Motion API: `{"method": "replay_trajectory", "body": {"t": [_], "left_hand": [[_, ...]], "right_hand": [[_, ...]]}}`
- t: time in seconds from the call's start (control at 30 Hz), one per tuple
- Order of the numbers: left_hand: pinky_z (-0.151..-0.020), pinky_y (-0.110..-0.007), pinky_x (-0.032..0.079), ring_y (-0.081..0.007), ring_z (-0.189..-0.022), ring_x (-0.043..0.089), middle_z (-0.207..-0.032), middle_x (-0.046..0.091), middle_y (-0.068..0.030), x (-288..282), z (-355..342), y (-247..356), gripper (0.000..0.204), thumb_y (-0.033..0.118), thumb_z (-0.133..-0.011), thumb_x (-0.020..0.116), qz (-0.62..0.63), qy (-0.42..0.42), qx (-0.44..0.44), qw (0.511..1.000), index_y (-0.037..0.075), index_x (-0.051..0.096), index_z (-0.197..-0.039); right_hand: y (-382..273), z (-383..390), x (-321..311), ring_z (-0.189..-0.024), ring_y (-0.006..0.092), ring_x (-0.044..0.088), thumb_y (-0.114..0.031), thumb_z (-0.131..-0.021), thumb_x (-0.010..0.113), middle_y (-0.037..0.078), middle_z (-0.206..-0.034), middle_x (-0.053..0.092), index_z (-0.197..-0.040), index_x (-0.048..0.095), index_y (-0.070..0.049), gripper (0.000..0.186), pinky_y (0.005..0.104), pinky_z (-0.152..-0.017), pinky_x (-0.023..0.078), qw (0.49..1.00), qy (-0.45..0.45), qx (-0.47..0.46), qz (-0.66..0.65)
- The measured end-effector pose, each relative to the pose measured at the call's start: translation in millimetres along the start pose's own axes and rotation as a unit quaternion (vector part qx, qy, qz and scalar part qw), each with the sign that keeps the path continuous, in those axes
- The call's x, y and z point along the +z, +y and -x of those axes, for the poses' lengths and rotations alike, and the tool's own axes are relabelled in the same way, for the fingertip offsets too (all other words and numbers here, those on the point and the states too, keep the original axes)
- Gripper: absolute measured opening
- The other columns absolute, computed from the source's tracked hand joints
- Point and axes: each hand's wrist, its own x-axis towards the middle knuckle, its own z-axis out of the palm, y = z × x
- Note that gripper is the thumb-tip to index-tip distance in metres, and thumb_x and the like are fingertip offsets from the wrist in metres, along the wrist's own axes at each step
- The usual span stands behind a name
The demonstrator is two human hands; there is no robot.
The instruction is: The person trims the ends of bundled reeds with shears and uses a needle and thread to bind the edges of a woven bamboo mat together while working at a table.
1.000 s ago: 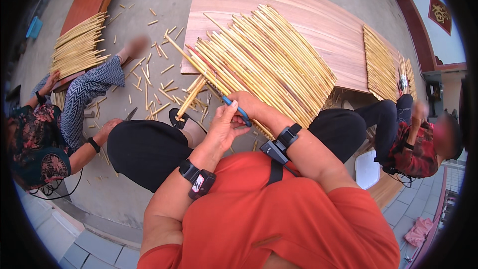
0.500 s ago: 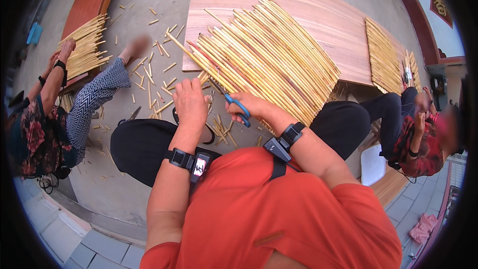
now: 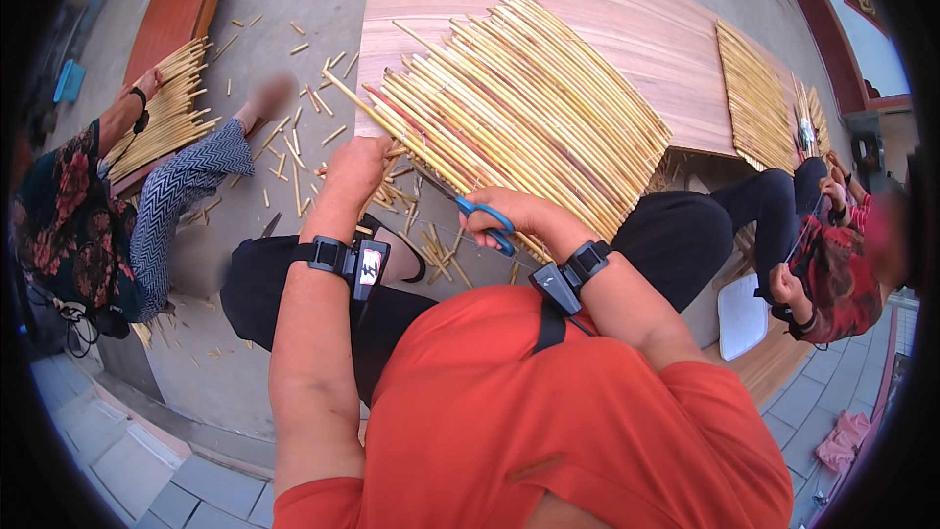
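Note:
A mat of yellow stalks [image 3: 529,108], tied side by side, lies on the wooden board and overhangs its near edge. My right hand [image 3: 501,210] grips blue-handled scissors [image 3: 488,218], their blades pointing up and left beneath the mat's near edge. My left hand [image 3: 358,171] is closed beside the uneven left ends of the nearest stalks. Whatever its fingers hold is hidden by the hand. One long stalk [image 3: 354,98] sticks out past the others just above it.
Cut stalk pieces [image 3: 294,152] litter the floor on the left. Another person works at a stalk mat [image 3: 176,93] on a reddish bench [image 3: 181,5]. To the right sits a further person, near another stalk mat [image 3: 749,98]. A white tray [image 3: 742,318] rests by that person.
My left hand has moved a little left and its raised fingers have closed near the stalk ends. The scissors have shifted slightly right and remain in my right hand.

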Motion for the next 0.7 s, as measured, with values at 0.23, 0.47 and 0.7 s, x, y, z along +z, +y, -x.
{"method": "replay_trajectory", "body": {"t": [0.23, 0.47, 0.7], "left_hand": [[-0.069, -0.043, 0.050, -0.0358, -0.080, 0.059, -0.087, 0.059, -0.0161, 10, 18, 23, 0.006, 0.006, -0.076, 0.058, -0.015, 0.132, -0.030, 0.991, 0.005, 0.058, -0.082], [-0.070, -0.043, 0.052, -0.0351, -0.082, 0.063, -0.086, 0.061, -0.0211, 33, 46, 67, 0.013, 0.002, -0.078, 0.053, 0.016, 0.049, -0.184, 0.982, 0.001, 0.051, -0.091], [-0.073, -0.046, 0.049, -0.0408, -0.083, 0.062, -0.081, 0.062, -0.0256, 109, 48, 42, 0.027, 0.013, -0.081, 0.061, 0.220, 0.074, -0.231, 0.945, -0.004, 0.052, -0.100]], "right_hand": [[-8, 4, -1, -0.053, 0.0110, 0.057, -0.023, -0.077, 0.055, 0.005, -0.067, 0.060, -0.082, 0.057, -0.006, 0.018, 0.0254, -0.046, 0.045, 0.998, 0.003, 0.010, -0.058], [-3, -8, -3, -0.052, 0.0116, 0.058, -0.021, -0.075, 0.056, 0.006, -0.065, 0.061, -0.081, 0.057, -0.004, 0.018, 0.0260, -0.043, 0.045, 1.000, 0.006, 0.012, -0.005], [-17, -9, -4, -0.051, 0.0131, 0.056, -0.020, -0.079, 0.056, 0.006, -0.064, 0.058, -0.082, 0.054, -0.003, 0.017, 0.0260, -0.045, 0.046, 0.996, 0.007, 0.028, 0.086]]}}
